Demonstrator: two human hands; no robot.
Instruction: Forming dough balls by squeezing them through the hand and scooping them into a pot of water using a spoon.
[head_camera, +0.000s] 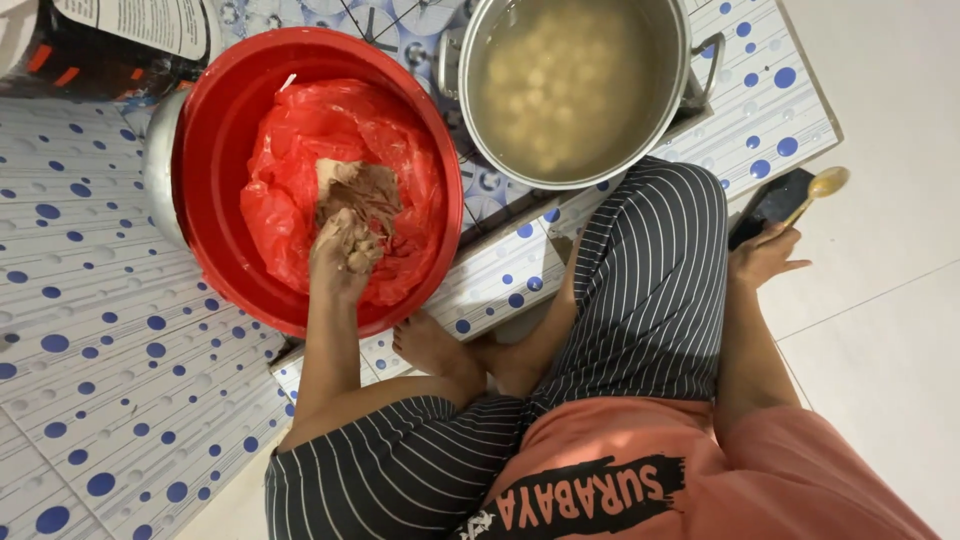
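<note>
Brown, sticky lump of dough (362, 192) sits on a crumpled red plastic sheet (300, 170) inside a round red plastic basin (215, 250), directly ahead of the left hand (340, 255), whose fingers clamp into its near edge; its long axis runs away from the wrist. The right hand (765, 255), well apart, grips a dark phone (770, 200) and a wooden spoon (822, 186).

Bright, even indoor light; soft shadows, sharp focus.

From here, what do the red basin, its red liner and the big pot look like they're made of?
Round red basin: likely plastic, smooth with a soft sheen. Crinkled red liner: thin plastic film, creased and glossy. Large silver pot: metal, probably aluminium or steel, with a bright rim. Left hand presses brownish dough-like paste.
</note>
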